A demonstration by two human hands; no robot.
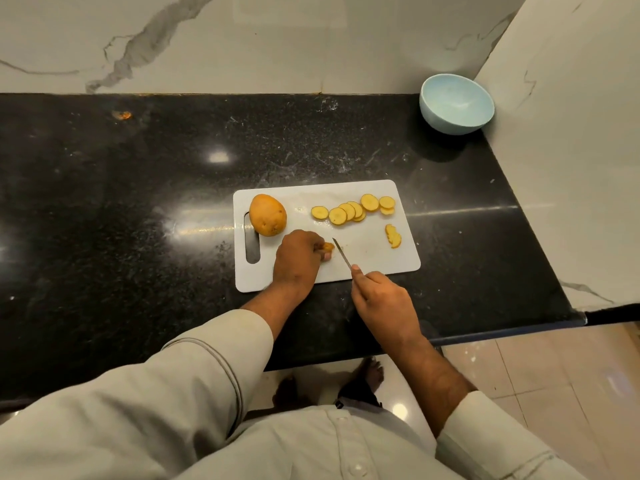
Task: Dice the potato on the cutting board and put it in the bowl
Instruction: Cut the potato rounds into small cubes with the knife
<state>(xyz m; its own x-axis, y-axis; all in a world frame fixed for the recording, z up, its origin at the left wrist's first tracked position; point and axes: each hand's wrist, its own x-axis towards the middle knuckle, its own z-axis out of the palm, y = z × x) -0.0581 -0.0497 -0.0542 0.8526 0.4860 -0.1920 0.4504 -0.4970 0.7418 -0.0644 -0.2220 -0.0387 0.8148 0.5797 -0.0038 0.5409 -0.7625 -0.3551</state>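
Potato end piece (327,247) sits pinched in the left hand (297,258) on the white cutting board (367,252). The right hand (384,301) grips a knife (342,252) just beside it. The light-blue bowl (456,103) stands well apart on the counter (138,188).

I note: left hand (298,259) palm down, fingers curled, pinching | right hand (384,301) closed in a grip, index finger extended forward | both forearms bare, sleeves pushed back.

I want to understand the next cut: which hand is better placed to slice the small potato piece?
The right hand: it grips the knife, blade beside the potato piece, which the left hand pins.
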